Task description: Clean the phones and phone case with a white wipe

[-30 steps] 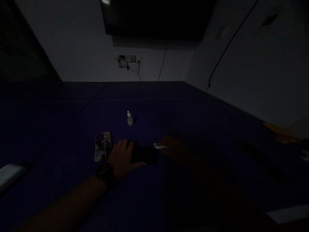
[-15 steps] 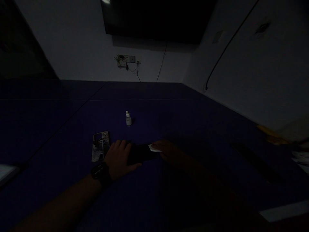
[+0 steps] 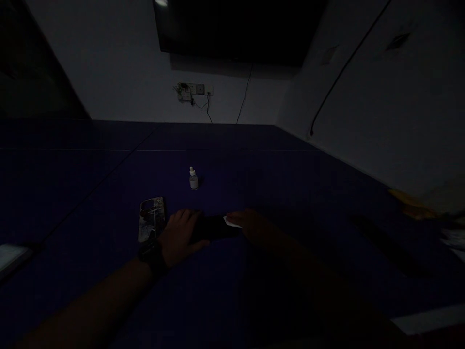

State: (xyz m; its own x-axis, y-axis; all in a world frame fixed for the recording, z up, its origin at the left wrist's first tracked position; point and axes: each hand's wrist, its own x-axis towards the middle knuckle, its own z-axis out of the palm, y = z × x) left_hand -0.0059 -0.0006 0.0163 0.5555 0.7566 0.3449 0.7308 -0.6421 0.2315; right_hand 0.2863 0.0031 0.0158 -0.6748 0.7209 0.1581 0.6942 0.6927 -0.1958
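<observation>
A dark flat slab (image 3: 214,229), by its shape a phone, lies on the blue table between my hands. My left hand (image 3: 179,234), with a dark watch on the wrist, grips its left end: the fingers lie over the far side and the thumb along the near edge. My right hand (image 3: 250,224) presses a folded white wipe (image 3: 231,222) onto the right part of the phone, fingers together. A phone case (image 3: 151,220) with a picture on it lies left of my left hand. Farther back stands a small bottle (image 3: 193,181) with a white top.
A long dark object (image 3: 385,245) lies on the blue table (image 3: 232,165) at the right. A pale-topped object (image 3: 12,257) sits at the left edge. Something yellow (image 3: 410,201) is by the right wall. A screen (image 3: 236,31) hangs above wall sockets (image 3: 194,89). The room is dim.
My right hand and the wipe have shifted only slightly on the phone. My left hand stays at the phone's left end. The picture has become a little darker.
</observation>
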